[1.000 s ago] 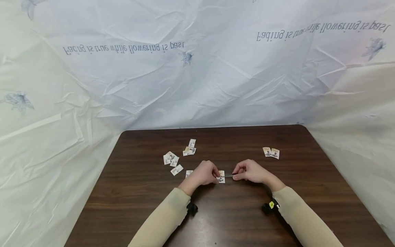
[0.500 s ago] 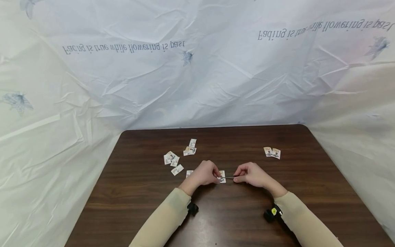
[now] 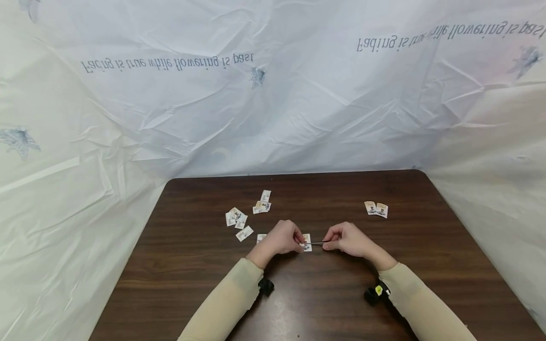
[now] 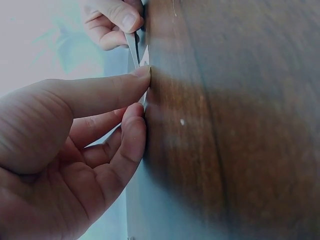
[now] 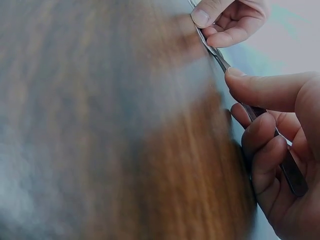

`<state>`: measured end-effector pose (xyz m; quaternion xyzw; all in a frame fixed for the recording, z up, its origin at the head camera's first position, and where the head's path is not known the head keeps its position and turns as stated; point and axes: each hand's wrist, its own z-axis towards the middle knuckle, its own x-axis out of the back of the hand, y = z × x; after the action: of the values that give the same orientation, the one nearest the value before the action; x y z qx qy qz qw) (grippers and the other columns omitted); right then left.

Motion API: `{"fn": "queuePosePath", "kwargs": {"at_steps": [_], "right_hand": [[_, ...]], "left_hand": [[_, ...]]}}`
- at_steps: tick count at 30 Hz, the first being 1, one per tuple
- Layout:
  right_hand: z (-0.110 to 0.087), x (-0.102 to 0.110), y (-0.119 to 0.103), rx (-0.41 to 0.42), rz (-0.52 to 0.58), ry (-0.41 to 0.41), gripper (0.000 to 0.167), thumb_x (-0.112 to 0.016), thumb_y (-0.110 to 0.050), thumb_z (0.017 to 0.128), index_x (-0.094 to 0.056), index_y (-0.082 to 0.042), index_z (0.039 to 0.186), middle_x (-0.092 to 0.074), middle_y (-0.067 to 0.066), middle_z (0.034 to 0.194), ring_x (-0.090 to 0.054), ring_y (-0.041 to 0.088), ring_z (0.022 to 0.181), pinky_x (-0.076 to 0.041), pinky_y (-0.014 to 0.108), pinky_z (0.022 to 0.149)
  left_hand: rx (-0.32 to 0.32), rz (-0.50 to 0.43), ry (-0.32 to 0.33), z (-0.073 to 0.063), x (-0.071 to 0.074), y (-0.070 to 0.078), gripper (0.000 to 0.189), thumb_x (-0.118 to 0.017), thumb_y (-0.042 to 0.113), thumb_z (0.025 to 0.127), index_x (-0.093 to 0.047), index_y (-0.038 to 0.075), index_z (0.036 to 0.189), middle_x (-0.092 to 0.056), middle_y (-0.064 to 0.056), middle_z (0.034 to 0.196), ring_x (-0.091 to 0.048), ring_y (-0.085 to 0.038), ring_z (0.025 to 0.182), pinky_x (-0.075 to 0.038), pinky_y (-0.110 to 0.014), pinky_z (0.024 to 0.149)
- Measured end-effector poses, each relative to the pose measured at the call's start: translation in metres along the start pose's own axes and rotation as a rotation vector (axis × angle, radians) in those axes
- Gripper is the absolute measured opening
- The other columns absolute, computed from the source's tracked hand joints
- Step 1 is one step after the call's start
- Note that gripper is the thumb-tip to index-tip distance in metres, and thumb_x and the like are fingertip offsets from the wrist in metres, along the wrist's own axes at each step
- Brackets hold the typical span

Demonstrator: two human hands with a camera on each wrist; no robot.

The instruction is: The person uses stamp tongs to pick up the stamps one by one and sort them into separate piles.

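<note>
In the head view my left hand holds the left edge of a small white picture card low at the tabletop, between thumb and finger. A pointed corner of the card shows past the thumb in the left wrist view. Facing it, my right hand grips slim metal tweezers between thumb and curled fingers, their dark rear end against the palm. The thin tips point left and overlap the card. Part of the card is hidden behind the left fingers.
Several similar cards lie loosely at the left of the brown table, one partly behind the left hand. Two more cards overlap at the back right. White printed sheeting hangs behind the table.
My right hand has shifted slightly right and toward the body, and the tweezers now look like one thin straight line. The left hand and the card have stayed nearly in place.
</note>
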<state>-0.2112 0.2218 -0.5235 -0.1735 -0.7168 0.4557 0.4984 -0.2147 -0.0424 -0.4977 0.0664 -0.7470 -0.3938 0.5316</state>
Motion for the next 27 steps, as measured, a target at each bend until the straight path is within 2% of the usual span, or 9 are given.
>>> {"fn": "queuePosePath", "kwargs": {"at_steps": [14, 19, 22, 27], "right_hand": [[0.0, 0.0003, -0.0012, -0.012, 0.003, 0.003, 0.008, -0.088, -0.017, 0.089, -0.081, -0.012, 0.088, -0.069, -0.001, 0.071, -0.054, 0.008, 0.056, -0.045, 0.025, 0.053], [-0.0008, -0.0007, -0.0041, -0.003, -0.004, 0.015, 0.008, -0.087, -0.017, 0.09, -0.08, -0.013, 0.089, -0.072, -0.002, 0.074, -0.058, 0.01, 0.063, -0.046, 0.026, 0.058], [-0.0022, -0.0012, -0.0054, 0.004, -0.01, 0.027, 0.008, -0.087, -0.017, 0.091, -0.08, -0.012, 0.089, -0.073, -0.002, 0.076, -0.06, 0.011, 0.067, -0.046, 0.026, 0.061], [-0.0059, 0.0014, -0.0036, -0.005, 0.016, 0.041, 0.009, -0.087, -0.017, 0.09, -0.081, -0.011, 0.09, -0.071, -0.001, 0.074, -0.056, 0.009, 0.063, -0.044, 0.025, 0.057]], "left_hand": [[0.011, 0.01, -0.011, 0.0001, 0.0011, 0.0012, 0.013, -0.095, 0.012, 0.081, -0.083, 0.016, 0.083, -0.066, 0.013, 0.068, -0.059, -0.002, 0.064, -0.05, -0.022, 0.068], [0.01, 0.016, -0.003, -0.0013, 0.0004, 0.0007, 0.013, -0.094, 0.013, 0.082, -0.083, 0.016, 0.084, -0.066, 0.013, 0.07, -0.06, -0.003, 0.066, -0.051, -0.023, 0.068], [-0.017, 0.02, 0.013, -0.0031, -0.0009, 0.0002, 0.012, -0.094, 0.012, 0.083, -0.082, 0.016, 0.085, -0.066, 0.013, 0.071, -0.059, -0.003, 0.066, -0.051, -0.022, 0.068], [-0.072, 0.003, 0.054, -0.0069, -0.0022, 0.0021, 0.013, -0.094, 0.014, 0.083, -0.083, 0.014, 0.089, -0.066, 0.013, 0.073, -0.059, -0.001, 0.068, -0.05, -0.021, 0.068]]}}
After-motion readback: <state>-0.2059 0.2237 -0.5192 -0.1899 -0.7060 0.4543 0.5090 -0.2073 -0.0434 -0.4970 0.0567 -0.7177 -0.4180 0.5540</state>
